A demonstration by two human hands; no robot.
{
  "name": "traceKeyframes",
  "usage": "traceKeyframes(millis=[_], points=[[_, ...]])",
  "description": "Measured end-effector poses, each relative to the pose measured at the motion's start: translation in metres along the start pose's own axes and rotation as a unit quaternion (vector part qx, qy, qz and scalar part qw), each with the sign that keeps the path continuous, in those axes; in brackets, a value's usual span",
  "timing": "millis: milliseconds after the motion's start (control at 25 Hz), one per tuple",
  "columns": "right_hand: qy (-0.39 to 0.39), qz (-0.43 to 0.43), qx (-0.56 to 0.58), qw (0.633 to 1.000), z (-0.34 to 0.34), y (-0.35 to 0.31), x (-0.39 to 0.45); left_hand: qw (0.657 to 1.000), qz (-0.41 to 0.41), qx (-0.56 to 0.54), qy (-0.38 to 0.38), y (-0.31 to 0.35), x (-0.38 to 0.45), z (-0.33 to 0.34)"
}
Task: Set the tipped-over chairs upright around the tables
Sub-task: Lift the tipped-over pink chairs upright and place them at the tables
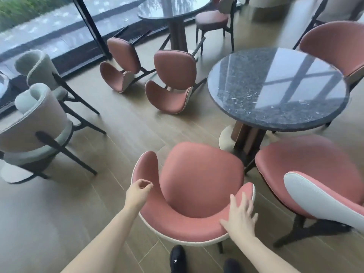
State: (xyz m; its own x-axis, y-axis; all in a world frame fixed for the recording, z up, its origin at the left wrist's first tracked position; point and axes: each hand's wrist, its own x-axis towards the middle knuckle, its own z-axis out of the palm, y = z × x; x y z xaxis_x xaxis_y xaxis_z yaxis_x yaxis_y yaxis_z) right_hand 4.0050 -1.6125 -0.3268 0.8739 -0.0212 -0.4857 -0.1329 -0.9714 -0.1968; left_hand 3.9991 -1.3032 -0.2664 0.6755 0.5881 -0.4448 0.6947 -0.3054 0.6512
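Hovering loose and empty over upright pink chair — left hand, right hand — next, tipped chairs beyond

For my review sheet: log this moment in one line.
left hand loosely curled, holding nothing | right hand open on near pink chair backrest | two pink chairs tipped over
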Motion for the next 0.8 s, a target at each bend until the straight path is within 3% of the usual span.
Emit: traceKeyframes(millis=[120,320,440,800], points=[[0.009,0.128,0.131,0.983,0.012,-0.009,0.014,0.993,0.049,0.106,-0.002,-0.009,0.057,-0.003],[0.061,0.248,0.161,0.953,0.020,-0.020,0.037,0.968,0.026,0.246,-0.033,-0.029,0.109,0.011],[0.061,0.267,0.178,0.945,0.024,-0.015,0.048,0.982,-0.017,0.187,-0.030,-0.034,0.120,0.016],[0.007,0.237,0.148,0.960,0.025,0.002,0.062,0.963,0.025,0.266,-0.031,-0.037,0.138,0.016]])
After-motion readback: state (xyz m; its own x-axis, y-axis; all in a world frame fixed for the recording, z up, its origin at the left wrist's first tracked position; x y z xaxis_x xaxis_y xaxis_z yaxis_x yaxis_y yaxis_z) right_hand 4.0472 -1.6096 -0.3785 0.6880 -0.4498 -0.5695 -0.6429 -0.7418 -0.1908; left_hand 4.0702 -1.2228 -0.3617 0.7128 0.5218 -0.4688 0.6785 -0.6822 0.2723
